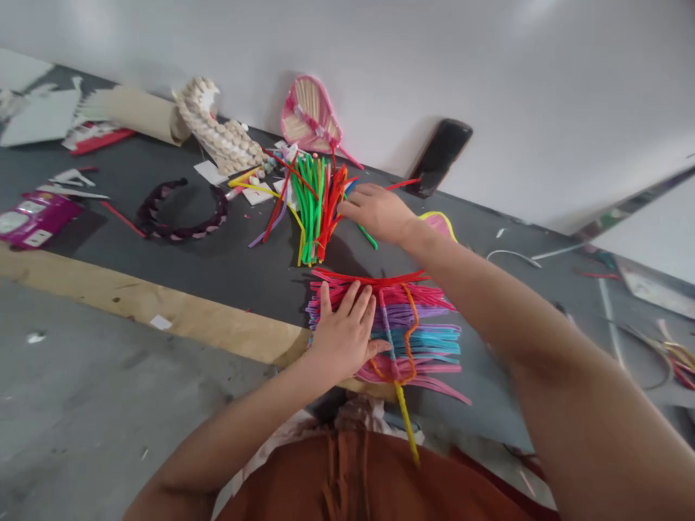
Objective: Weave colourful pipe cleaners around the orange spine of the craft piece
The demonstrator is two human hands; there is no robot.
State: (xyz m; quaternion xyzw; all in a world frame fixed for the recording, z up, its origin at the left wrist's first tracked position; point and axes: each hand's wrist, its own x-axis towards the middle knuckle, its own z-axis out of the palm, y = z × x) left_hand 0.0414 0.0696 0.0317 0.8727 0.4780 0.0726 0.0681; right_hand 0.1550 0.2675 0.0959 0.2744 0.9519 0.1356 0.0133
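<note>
My left hand lies flat with fingers spread on a mat of pipe cleaners laid side by side in red, pink, purple and blue. An orange pipe cleaner loops across the mat, with a yellow pipe cleaner trailing from its near end toward my body. Beyond the mat, my right hand has its fingers pinched together at the right side of a green and red bunch of pipe cleaners. It seems to grip a pipe cleaner there, though the fingertips partly hide it.
Against the wall stand a pink leaf-shaped piece and a black phone. A dark braided headband, a purple toy car and a cream shell-like object lie leftward. The table's wooden edge runs along the near side.
</note>
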